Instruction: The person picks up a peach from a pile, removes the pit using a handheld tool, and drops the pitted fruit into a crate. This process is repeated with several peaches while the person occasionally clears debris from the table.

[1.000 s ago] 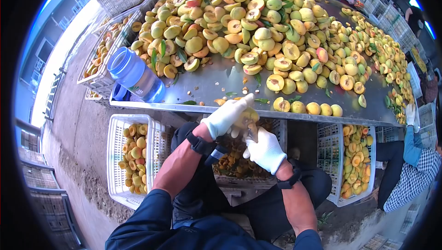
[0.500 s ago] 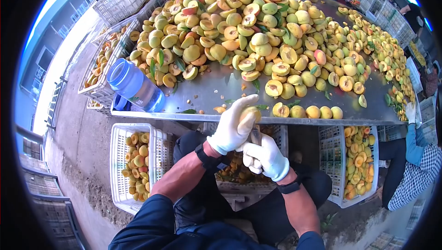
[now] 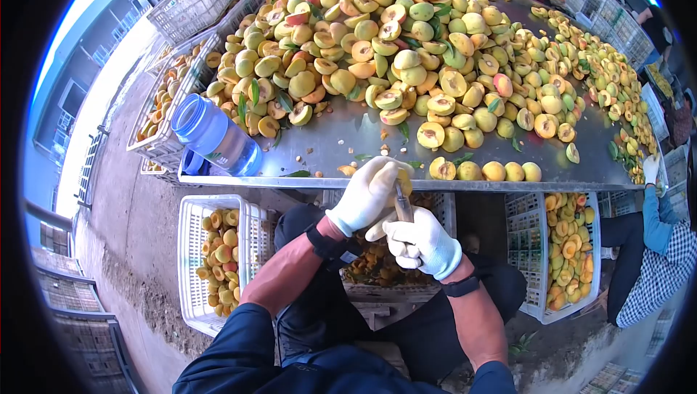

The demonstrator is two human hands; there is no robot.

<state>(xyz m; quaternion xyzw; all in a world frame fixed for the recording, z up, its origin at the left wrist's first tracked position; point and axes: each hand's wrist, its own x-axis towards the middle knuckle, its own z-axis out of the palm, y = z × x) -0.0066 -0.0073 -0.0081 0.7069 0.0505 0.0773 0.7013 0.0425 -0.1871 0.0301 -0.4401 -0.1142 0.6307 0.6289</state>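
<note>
In a white glove, my left hand [image 3: 369, 192] is closed around a yellow peach [image 3: 406, 182], mostly hidden by the fingers. My right hand [image 3: 422, 240], gloved too, grips the brown handle of a small metal-ended pitting tool [image 3: 404, 209]. Its metal end points up and meets the fruit beside my left fingers. Both hands are close together at the table's front edge. Just beyond them, a short row of peaches [image 3: 494, 171] lines the edge of the metal table [image 3: 319, 149]. Behind it rises a big heap of whole and halved peaches [image 3: 341, 38].
A blue water bottle [image 3: 218, 136] stands at the table's left corner. White crates of peaches sit below, one at left [image 3: 190, 263] and one at right [image 3: 526, 263]; another crate is under my hands. A person in a checked top [image 3: 657, 278] works at right, others across the table.
My left hand has turned, its fingers now curled over the peach. My right hand has shifted slightly, and more of the tool shows between the hands.
</note>
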